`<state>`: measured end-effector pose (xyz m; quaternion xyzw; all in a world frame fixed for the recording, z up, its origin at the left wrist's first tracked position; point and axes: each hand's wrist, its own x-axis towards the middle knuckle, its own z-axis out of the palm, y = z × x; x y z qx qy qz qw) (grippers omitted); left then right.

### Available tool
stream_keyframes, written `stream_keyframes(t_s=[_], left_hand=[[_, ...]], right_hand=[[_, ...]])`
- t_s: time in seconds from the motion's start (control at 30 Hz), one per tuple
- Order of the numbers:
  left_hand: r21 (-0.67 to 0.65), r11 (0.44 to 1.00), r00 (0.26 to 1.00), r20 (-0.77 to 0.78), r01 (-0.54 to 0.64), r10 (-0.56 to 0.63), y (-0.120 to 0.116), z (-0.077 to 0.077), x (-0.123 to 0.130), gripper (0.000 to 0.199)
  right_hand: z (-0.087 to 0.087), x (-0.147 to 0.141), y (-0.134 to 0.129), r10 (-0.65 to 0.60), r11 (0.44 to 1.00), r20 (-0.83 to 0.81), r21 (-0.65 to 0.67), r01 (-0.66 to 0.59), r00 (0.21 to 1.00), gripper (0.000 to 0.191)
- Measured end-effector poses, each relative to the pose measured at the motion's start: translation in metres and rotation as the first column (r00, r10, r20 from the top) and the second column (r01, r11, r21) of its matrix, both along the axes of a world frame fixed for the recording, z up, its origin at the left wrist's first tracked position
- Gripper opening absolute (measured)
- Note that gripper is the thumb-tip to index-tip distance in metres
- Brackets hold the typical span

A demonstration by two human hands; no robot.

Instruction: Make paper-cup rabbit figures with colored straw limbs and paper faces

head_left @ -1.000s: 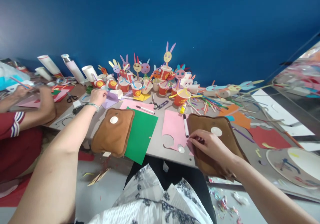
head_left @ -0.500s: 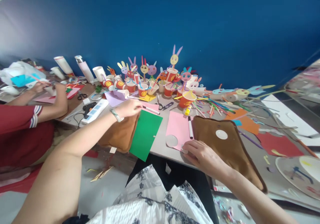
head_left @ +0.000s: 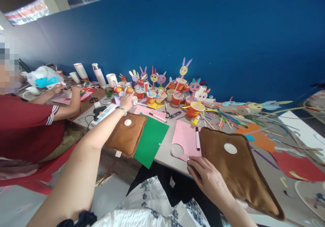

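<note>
Grey table (head_left: 166, 146) set against a blue wall (head_left: 165, 27), with rabbit-eared paper-cup figures (head_left: 195, 86) ranged along its rear. The left hand (head_left: 126, 101), seen half a second earlier above the left brown cushion (head_left: 133, 137), has been moved back to a white paper cup (head_left: 134, 100). The right hand (head_left: 205, 173), held over the right brown cushion (head_left: 228, 169) a second earlier, is now placed at the near edge of the front pink sheet (head_left: 183, 135). The work is thereby judged to be divided between cup and sheet. The left fingers are bent beside the cup; whether it is grasped cannot be told. The right fingers are loosely curled, their tips lowered to the sheet's edge; whether anything is pinched cannot be told either. The cup is located beyond the left cushion, its mouth turned rightward; its long axis is largely masked by the hand. The sheet is laid between the green sheet (head_left: 151, 137) and the right cushion, its long axis directed towards the wall, roughly parallel to the marker (head_left: 197, 139) on its right side.
</note>
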<state>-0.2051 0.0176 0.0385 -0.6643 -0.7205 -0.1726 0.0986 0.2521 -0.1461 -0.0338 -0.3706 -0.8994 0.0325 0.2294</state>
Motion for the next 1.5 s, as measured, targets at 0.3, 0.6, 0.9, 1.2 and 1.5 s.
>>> stream_keyframes(t_s=[0.3,0.6,0.9,1.2,1.5], left_hand=[[-0.086,0.993,0.994,-0.080,-0.079,0.072,0.015,-0.013,-0.039,0.037],[-0.006,0.997,0.995,-0.068,-0.081,0.080,0.000,-0.007,-0.050,0.014],[0.308,0.940,0.987,0.108,-0.150,0.122,-0.015,0.041,-0.014,0.025],[0.213,0.895,0.854,0.276,0.392,-0.440,-0.041,0.048,0.114,0.014],[-0.251,0.357,0.436,0.533,0.900,-0.726,-0.046,0.010,0.211,0.027]], right_hand=[[0.003,0.005,0.003,-0.035,0.991,-0.018,-0.128,0.033,0.999,0.020],[0.005,0.006,0.005,-0.025,0.987,-0.001,-0.157,0.024,1.000,0.020],[0.008,0.007,0.004,-0.004,0.984,0.028,-0.179,0.009,1.000,0.018],[0.012,0.000,-0.003,-0.007,0.991,0.040,-0.136,0.012,0.999,0.021],[0.018,0.004,-0.008,0.031,0.991,0.008,-0.128,-0.029,1.000,0.024]])
